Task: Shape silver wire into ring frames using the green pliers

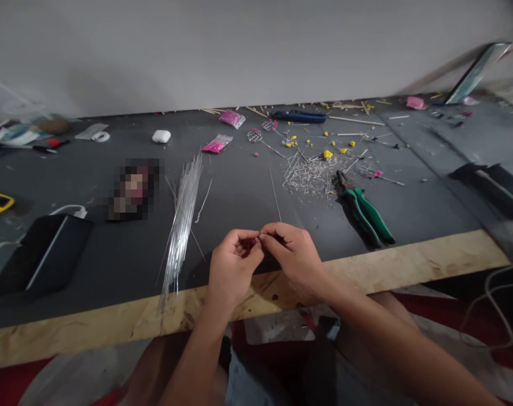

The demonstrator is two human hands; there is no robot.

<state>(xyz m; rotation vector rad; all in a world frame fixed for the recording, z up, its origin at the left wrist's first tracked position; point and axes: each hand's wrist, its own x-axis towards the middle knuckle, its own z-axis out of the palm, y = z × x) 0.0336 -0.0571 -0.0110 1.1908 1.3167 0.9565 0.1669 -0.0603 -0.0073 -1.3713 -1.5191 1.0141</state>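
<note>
My left hand (235, 262) and my right hand (294, 251) meet fingertip to fingertip above the table's front edge. Both are closed in a pinch. A thin straight metal wire (275, 193) runs up and away from behind my right fingers; its near end is hidden between the fingertips. Left of my hands lies a bundle of straight metal wires (184, 208), with a short twisted wire (203, 202) beside it. To the right rest green-handled pliers (366, 211), jaws toward a heap of cut wire pieces (309, 173).
Yellow lumps (328, 154), pink packets (217, 144), wire leaf shapes (254, 135) and a dark blue cutter (298, 116) lie toward the wall. A white earbud case (161, 136), a black device with a cable (65, 248) and a pixelated item (134, 189) are at left. A wooden strip (417, 262) edges the table.
</note>
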